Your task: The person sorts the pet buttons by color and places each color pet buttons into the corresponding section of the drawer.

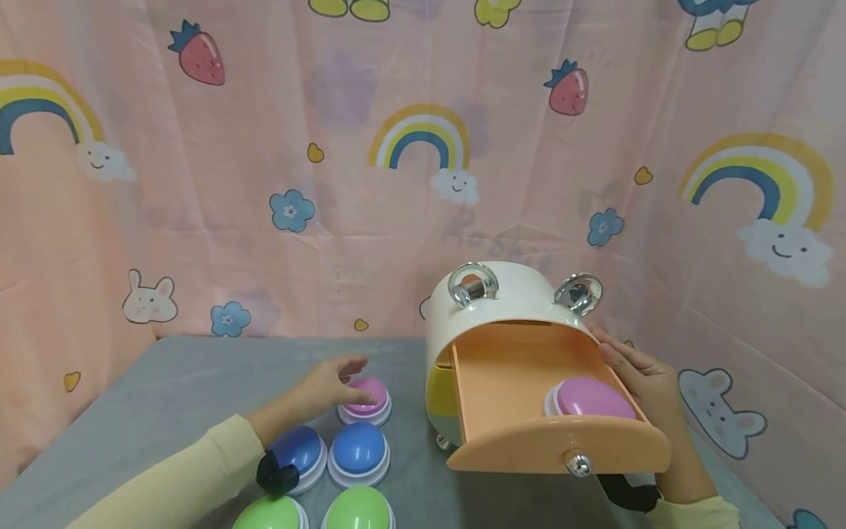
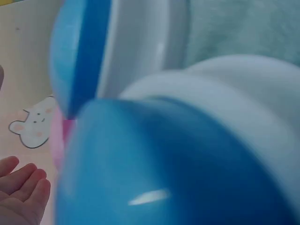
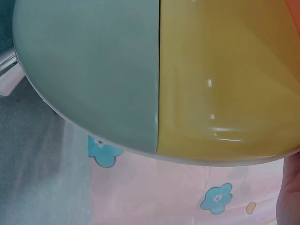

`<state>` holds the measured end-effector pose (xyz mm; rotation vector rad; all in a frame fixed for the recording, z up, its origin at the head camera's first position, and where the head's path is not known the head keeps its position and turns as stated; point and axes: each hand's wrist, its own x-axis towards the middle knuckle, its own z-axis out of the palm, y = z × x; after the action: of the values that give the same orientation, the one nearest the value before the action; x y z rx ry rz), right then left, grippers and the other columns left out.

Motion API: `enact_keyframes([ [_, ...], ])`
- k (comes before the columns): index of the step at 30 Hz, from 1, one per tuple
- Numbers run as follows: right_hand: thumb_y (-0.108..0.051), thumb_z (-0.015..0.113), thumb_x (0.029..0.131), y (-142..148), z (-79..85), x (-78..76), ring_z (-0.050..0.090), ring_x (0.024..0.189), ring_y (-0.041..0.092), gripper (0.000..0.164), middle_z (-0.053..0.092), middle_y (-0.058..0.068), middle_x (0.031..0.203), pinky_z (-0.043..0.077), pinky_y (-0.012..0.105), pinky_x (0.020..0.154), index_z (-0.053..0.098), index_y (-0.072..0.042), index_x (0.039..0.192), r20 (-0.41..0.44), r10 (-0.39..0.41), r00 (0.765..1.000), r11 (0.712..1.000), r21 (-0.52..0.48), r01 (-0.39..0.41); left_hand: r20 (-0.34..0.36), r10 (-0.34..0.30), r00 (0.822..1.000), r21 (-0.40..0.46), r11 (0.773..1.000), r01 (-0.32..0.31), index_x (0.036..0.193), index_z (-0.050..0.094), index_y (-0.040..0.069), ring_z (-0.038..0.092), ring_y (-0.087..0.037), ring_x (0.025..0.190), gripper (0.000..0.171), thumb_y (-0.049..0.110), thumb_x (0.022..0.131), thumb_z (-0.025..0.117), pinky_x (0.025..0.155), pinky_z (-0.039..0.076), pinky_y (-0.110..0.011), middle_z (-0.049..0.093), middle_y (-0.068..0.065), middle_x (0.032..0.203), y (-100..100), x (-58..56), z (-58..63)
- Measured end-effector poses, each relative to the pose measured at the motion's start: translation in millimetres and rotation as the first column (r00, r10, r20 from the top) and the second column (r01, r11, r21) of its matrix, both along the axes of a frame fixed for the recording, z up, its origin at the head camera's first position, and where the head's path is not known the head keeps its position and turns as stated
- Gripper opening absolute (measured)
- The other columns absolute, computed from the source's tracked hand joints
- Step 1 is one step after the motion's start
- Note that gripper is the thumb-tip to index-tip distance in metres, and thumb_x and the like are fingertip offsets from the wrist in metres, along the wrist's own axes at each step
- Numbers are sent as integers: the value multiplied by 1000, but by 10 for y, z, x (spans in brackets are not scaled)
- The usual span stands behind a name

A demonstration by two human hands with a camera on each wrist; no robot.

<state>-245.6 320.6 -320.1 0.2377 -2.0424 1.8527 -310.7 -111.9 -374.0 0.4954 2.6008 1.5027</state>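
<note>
My left hand [image 1: 324,386] is over a pink domed button [image 1: 375,389] with a white base, its fingers loosely extended; the head view does not show whether it touches the dome. In the left wrist view its fingertips [image 2: 30,185] hold nothing. My right hand [image 1: 644,382] rests against the right side of a cream, rounded toy cabinet [image 1: 522,286]. Its orange drawer [image 1: 509,389] is pulled out, with another pink button [image 1: 595,397] inside at the right. The right wrist view shows the cabinet's yellow front panel [image 3: 225,79] and a grey-green one [image 3: 89,70].
Two blue buttons [image 1: 358,447] and two green buttons [image 1: 359,508] stand in rows on the grey cloth [image 1: 178,397], below my left hand. Silver rings [image 1: 579,294] top the cabinet. A pink printed curtain [image 1: 251,132] hangs behind and at the sides.
</note>
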Motion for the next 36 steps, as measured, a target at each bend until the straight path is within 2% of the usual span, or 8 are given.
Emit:
enact_keyframes([
  [9,-25,64,98,2,13,5,57,115,-16,43,68,-23,122,51,6,85,58,-10,138,1,3,1000,1000,-8,-3,-24,41,999,-40,998,-42,140,47,-11,49,-45,134,82,19,76,87,111,43,-53,50,-29,144,19,-23,-73],
  [16,-25,63,98,-4,14,12,56,116,-15,43,68,-22,123,51,6,85,57,-11,139,8,6,1000,1000,0,-6,2,61,998,-89,994,-61,138,48,-13,48,-45,134,78,16,76,86,113,41,-54,52,-30,142,19,-28,-98],
  [20,-24,62,99,-10,11,17,57,115,-15,43,68,-22,122,52,7,84,57,-10,139,-4,3,1000,1000,10,-3,37,87,996,-134,988,-81,138,49,-11,49,-44,134,78,15,75,87,113,41,-54,54,-28,140,25,-9,-101],
  [25,-23,62,99,-13,10,16,57,114,-15,43,68,-23,121,53,8,84,57,-9,139,-17,8,1000,1000,8,-8,30,107,994,-188,977,-99,138,50,-9,54,-41,128,80,16,72,89,110,44,-54,58,-26,137,33,4,-115],
  [36,-24,62,99,-8,1,6,58,115,-14,43,68,-22,123,53,9,84,57,-9,139,-21,11,1000,1000,18,-11,41,117,992,-217,971,-106,138,52,-6,58,-39,124,77,13,73,88,106,48,-53,60,-25,134,23,11,-124],
])
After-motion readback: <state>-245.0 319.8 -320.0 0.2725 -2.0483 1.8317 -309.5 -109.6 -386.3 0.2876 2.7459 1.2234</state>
